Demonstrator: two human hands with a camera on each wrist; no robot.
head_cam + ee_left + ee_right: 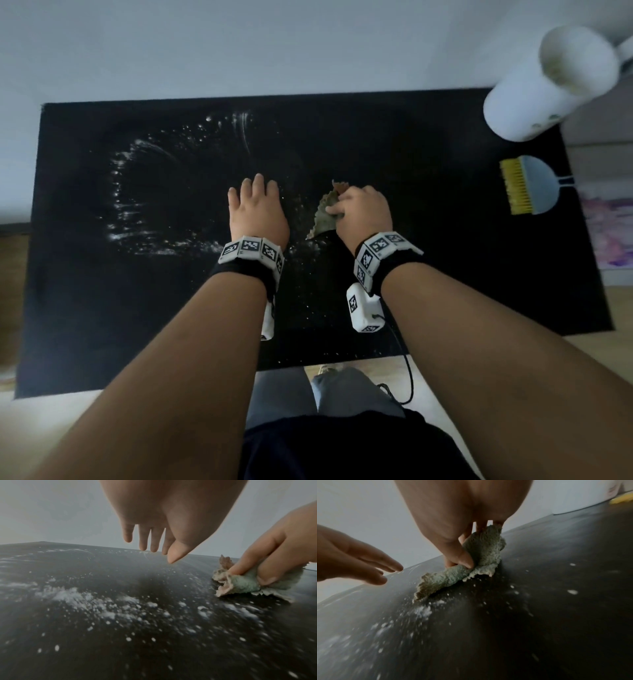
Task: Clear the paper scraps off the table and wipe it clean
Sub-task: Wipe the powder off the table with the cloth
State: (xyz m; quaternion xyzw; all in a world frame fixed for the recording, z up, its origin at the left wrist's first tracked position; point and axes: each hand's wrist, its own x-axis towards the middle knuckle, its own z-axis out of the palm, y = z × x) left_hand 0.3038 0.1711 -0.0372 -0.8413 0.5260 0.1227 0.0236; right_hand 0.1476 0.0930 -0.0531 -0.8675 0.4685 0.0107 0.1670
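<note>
A black table (445, 240) carries white powdery smears and specks (137, 212), mostly left of centre and toward the front. My right hand (359, 212) grips a crumpled grey-green cloth (325, 216) pressed onto the table near its middle; thumb and fingers pinch a fold of the cloth (481, 555). My left hand (257, 205) hovers just left of the cloth with fingers straight and spread, holding nothing; the left wrist view shows those fingers (145, 539) above the surface. White specks (106, 614) lie under and in front of the left hand. The cloth (243, 584) lies to its right.
A small brush with yellow bristles (513, 185) lies on a grey dustpan (541, 185) at the table's right edge. A white cylindrical container (548, 85) stands at the far right corner. A pale wall runs behind the table. My legs stand at the front edge.
</note>
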